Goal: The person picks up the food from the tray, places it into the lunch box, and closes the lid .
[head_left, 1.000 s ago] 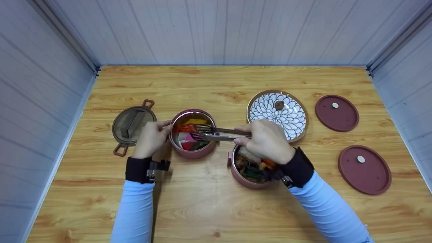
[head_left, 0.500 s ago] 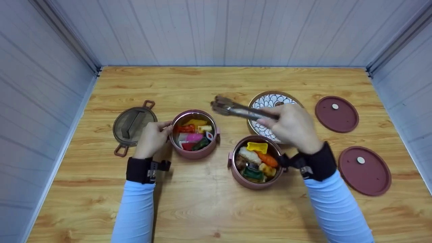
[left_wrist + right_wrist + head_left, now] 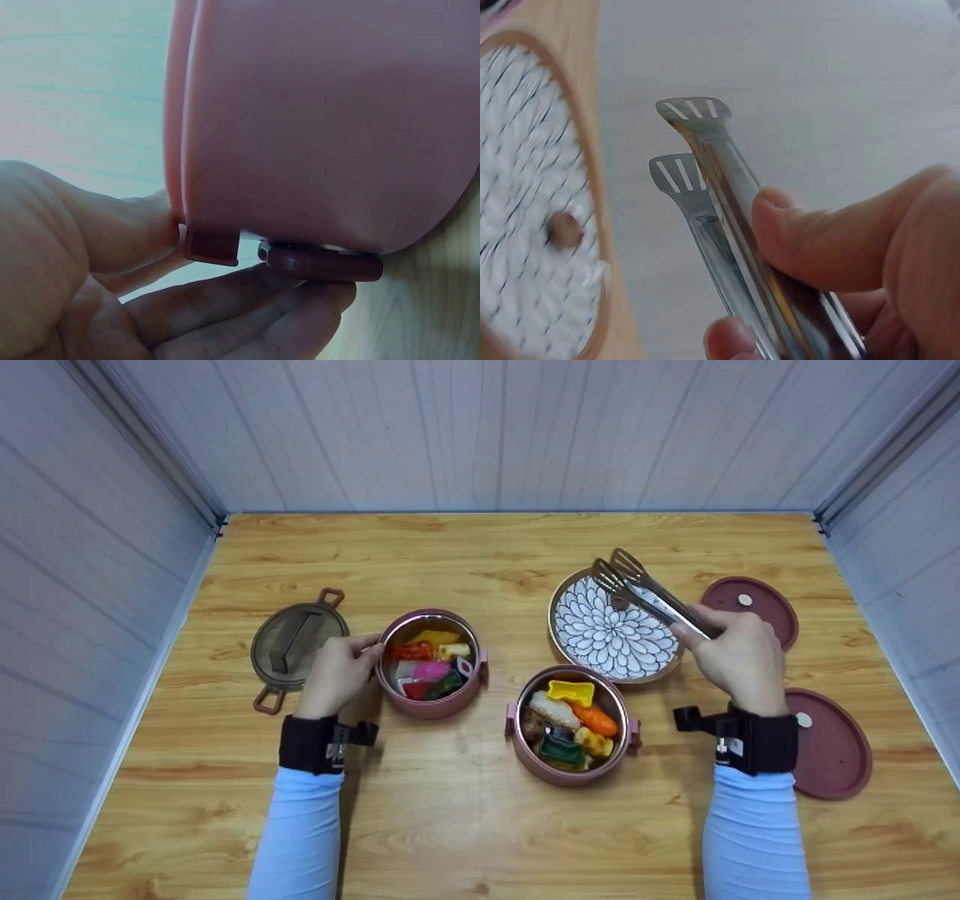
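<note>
My left hand (image 3: 337,671) holds the left pink pot (image 3: 429,709) by its left side. In the left wrist view the thumb rests at the rim and the fingers lie against the handle (image 3: 322,264). Inside that pot are toy foods: red, yellow and pink pieces and a small sushi roll (image 3: 464,667). My right hand (image 3: 742,656) grips metal tongs (image 3: 660,598), whose slotted tips stand apart above the far side of a petal-patterned plate (image 3: 611,641). Nothing shows between the tips. A small round brown piece (image 3: 565,229) lies on the plate.
A second pink pot (image 3: 564,772) stands in front of the plate, filled with toy foods such as an orange carrot-like piece (image 3: 594,720). Two maroon lids (image 3: 829,757) lie at the right. A dark handled lid (image 3: 281,660) sits left of my left hand. Walls close off the back and sides.
My right hand has carried the tongs from over the left pot rightward to above the plate, and their tips have spread since half a second ago. My left hand has stayed on the pot.
</note>
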Demonstrator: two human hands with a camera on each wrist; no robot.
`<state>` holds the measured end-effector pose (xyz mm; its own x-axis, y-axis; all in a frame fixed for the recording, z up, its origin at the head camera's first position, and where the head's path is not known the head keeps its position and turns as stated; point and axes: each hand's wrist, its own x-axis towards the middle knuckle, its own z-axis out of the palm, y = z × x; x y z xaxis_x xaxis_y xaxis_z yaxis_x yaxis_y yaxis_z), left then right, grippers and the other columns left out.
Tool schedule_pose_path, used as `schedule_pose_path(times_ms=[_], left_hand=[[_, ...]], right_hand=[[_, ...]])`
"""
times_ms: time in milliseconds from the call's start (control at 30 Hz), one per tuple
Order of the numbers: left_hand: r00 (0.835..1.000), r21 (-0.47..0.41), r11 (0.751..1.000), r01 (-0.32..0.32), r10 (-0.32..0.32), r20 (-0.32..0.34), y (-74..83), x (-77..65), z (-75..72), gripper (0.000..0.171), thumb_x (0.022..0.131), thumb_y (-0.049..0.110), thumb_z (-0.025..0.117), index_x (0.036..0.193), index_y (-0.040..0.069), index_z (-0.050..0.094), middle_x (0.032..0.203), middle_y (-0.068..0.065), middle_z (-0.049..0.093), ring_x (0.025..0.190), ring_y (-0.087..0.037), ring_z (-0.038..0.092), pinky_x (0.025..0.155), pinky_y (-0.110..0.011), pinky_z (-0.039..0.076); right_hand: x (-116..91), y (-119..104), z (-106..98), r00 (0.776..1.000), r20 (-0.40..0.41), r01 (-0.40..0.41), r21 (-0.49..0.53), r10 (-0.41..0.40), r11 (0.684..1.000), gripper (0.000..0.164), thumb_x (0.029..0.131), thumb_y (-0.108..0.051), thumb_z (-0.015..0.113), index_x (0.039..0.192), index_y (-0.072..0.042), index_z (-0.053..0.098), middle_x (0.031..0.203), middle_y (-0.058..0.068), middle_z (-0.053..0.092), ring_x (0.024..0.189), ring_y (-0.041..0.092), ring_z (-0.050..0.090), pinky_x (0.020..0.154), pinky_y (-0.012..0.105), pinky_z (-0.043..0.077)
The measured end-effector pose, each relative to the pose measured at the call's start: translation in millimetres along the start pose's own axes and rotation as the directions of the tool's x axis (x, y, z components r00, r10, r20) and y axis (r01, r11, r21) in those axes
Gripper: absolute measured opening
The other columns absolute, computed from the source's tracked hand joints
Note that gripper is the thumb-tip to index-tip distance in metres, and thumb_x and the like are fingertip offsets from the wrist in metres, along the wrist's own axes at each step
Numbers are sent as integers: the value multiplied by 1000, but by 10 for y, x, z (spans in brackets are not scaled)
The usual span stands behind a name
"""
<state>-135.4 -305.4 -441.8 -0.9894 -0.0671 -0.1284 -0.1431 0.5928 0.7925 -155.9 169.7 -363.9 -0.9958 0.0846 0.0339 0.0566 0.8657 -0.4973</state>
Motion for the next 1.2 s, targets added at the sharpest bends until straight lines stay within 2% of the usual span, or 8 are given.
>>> schedule_pose_path(times_ms=[100, 267, 467, 667, 833, 1000, 1200], left_hand=[[1000, 8, 1000, 4, -4, -3, -11, -1, 5, 32, 102, 17, 56, 129, 1, 65, 110, -13, 71, 86, -18, 65, 65, -22, 48], [1000, -3, 1000, 8, -8, 5, -19, 4, 11, 33, 103, 17, 55, 130, 2, 64, 109, -14, 71, 85, -18, 65, 65, -22, 49], [1000, -15, 1000, 21, -21, 5, -31, 11, 8, 32, 103, 17, 55, 129, 2, 65, 101, -14, 72, 76, -16, 62, 60, -21, 46], [999, -34, 999, 32, -32, 13, -31, 16, 10, 32, 103, 17, 55, 130, 2, 64, 105, -13, 72, 80, -16, 63, 63, -21, 48], [1000, -25, 1000, 19, -18, 14, -22, 18, 10, 32, 103, 17, 56, 130, 2, 64, 104, -14, 72, 79, -18, 64, 62, -21, 48], [1000, -17, 1000, 0, 0, 10, -21, 18, 12, 33, 103, 17, 55, 129, 1, 65, 110, -14, 71, 87, -18, 65, 66, -20, 49], [1000, -15, 1000, 18, -18, 18, -25, 18, 10, 33, 103, 18, 55, 130, 2, 64, 115, -14, 69, 92, -20, 65, 68, -21, 50]], right_hand=[[-7, 149, 58, 1000, -4, -30, -14, 30, 999, 64, 88, -61, 64, 135, -17, 64, 128, 23, 61, 111, 46, 57, 74, 54, 42], [-4, 288, 117, 997, 9, -75, -68, 76, 995, 63, 88, -61, 64, 136, -19, 63, 129, 24, 60, 108, 48, 57, 70, 54, 43], [36, 308, 137, 989, 68, -120, -136, 130, 983, 65, 88, -60, 66, 139, -20, 60, 132, 28, 56, 100, 48, 58, 61, 48, 42], [49, 281, 142, 984, 88, -139, -167, 155, 976, 63, 89, -59, 64, 139, -21, 59, 125, 30, 59, 88, 43, 59, 58, 46, 41], [40, 284, 164, 986, 77, -134, -173, 149, 976, 60, 91, -56, 65, 138, -20, 60, 118, 31, 61, 89, 45, 60, 59, 46, 42], [25, 279, 171, 993, 43, -97, -173, 106, 980, 54, 91, -51, 67, 134, -19, 64, 115, 31, 63, 91, 48, 60, 59, 50, 43], [-63, 183, 101, 999, 11, -32, -134, 34, 991, 52, 91, -51, 67, 131, -19, 66, 122, 28, 62, 100, 49, 58, 64, 53, 42]])
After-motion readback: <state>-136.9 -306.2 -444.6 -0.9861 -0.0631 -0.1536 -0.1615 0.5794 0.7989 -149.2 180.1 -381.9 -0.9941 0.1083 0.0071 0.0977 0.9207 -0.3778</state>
